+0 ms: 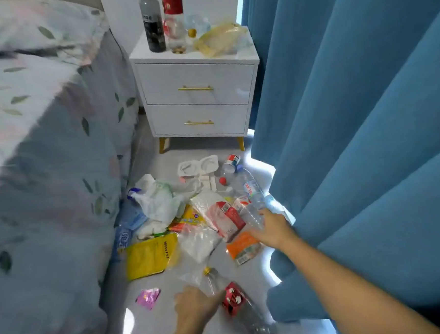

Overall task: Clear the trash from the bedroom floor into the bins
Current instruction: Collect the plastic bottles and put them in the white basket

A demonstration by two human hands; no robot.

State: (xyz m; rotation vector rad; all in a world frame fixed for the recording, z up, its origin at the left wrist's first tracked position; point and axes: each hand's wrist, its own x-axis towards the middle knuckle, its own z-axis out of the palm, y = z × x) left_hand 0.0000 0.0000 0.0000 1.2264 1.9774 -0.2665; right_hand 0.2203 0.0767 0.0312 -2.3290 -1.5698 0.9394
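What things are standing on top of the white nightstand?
On the white nightstand stand a dark bottle and a clear bottle with a red label. Beside them lies a crumpled yellowish plastic bag. The small items behind the bag are partly hidden.

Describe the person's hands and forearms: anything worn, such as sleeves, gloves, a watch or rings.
Both forearms are bare as far as the frame shows, with no sleeves in view. The left hand and right hand wear no gloves, and no watch, bracelet or ring is visible.

I see a grey glossy floor (158, 329), a white two-drawer nightstand (196, 89) with gold handles, floral bedding (39, 156) left, blue curtains (354, 101) right.
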